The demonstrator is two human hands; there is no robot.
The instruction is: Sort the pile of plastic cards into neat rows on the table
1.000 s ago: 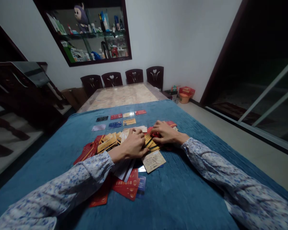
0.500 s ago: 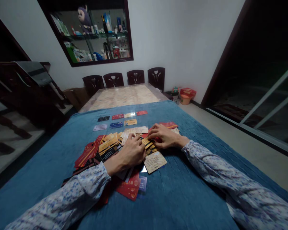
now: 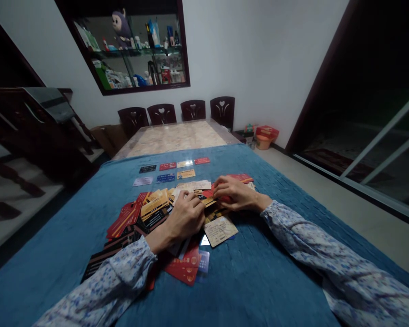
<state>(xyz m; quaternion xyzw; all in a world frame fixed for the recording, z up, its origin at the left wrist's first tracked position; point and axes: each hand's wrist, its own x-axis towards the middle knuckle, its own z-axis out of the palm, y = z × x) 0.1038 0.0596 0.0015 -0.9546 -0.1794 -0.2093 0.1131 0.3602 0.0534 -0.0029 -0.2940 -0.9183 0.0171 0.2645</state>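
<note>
A heap of red, black, gold and cream cards spreads over the blue cloth (image 3: 266, 272), with both my hands in it. My left hand (image 3: 186, 215) rests on the middle of the heap, fingers curled; what lies under the fingertips is hidden. My right hand (image 3: 236, 194) pinches a gold card (image 3: 209, 201) by its right end, tilted up toward my left hand. Just below lies a cream card (image 3: 221, 230) with printed text. Left of my left hand are gold cards (image 3: 155, 203), black cards (image 3: 153, 220) and red cards (image 3: 127, 218). Other red cards (image 3: 186, 268) stick out below my left wrist.
Beyond the heap, several single cards lie apart in two rows, among them a black card (image 3: 147, 169), a blue card (image 3: 165, 178) and a red card (image 3: 202, 161). The bare marble tabletop (image 3: 180, 136) continues past the cloth to several dark chairs (image 3: 192, 110).
The gold card between my hands has tilted up off the heap. My left hand has shifted slightly left, and its forearm has drawn aside, showing more black cards.
</note>
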